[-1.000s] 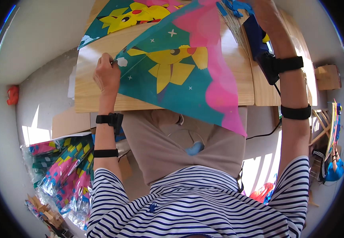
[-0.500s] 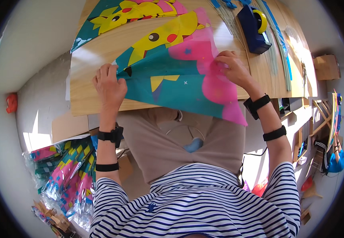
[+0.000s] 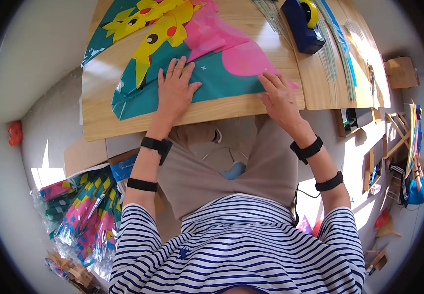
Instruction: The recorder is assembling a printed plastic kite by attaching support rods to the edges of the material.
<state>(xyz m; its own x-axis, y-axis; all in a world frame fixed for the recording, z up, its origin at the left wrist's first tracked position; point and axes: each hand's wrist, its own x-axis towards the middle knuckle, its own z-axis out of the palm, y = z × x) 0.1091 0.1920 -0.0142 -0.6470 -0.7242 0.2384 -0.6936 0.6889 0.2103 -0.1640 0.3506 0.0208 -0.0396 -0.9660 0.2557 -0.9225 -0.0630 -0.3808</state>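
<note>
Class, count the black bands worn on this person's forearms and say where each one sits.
4. Left arm: black wrist band, black forearm band. Right arm: black wrist band, black forearm band. Striped sleeves might hide more.

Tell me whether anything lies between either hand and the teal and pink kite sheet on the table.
Nothing visible does. The left hand lies flat, palm down, directly on the teal and pink kite sheet. The right hand presses the sheet's near edge by the table's front edge. The blue tape dispenser sits farther back, clear of both.
</note>
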